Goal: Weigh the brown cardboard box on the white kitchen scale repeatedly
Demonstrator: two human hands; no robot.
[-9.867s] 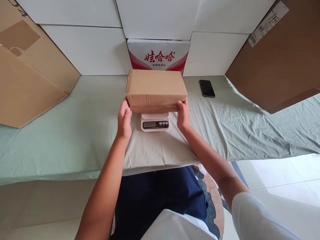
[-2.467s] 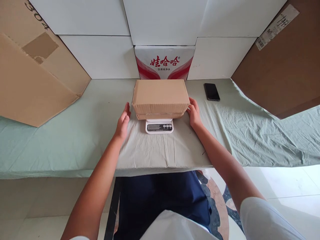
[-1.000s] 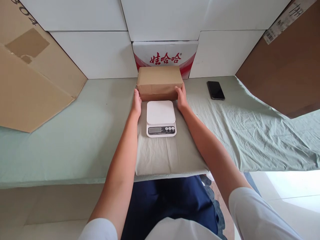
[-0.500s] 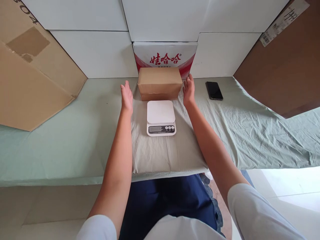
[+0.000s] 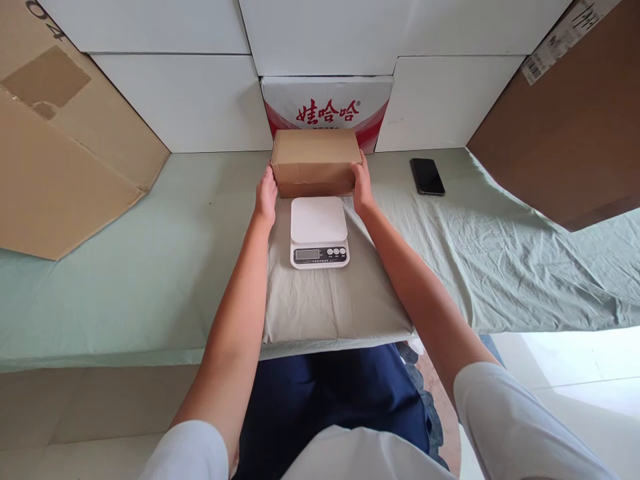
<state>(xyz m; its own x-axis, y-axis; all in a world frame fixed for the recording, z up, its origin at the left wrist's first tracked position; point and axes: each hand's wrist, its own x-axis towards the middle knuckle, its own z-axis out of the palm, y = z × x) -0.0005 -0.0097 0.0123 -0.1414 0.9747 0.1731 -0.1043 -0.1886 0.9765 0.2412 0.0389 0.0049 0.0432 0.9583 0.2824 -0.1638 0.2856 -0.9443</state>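
A brown cardboard box point(image 5: 315, 167) rests on the cloth-covered table, between my two hands. My left hand point(image 5: 267, 195) presses against its left side, fingers along the edge. On the opposite end, my right hand point(image 5: 361, 182) grips the box, its thumb on the front face and the other fingers partly hidden behind the corner. Just in front of the box lies a white digital kitchen scale point(image 5: 319, 230), its plate bare and its small display facing me.
Behind the box stands a white and red printed carton point(image 5: 327, 100) against white panels. A black phone point(image 5: 427, 177) lies to the right. Large cardboard pieces lean at the left point(image 5: 75, 153) and right point(image 5: 560, 140). Green cloth point(image 5: 200, 267) covers the table.
Both hands have moved inward from either side and now touch the ends of the cardboard box. The box and scale keep their places; the view has shifted slightly.
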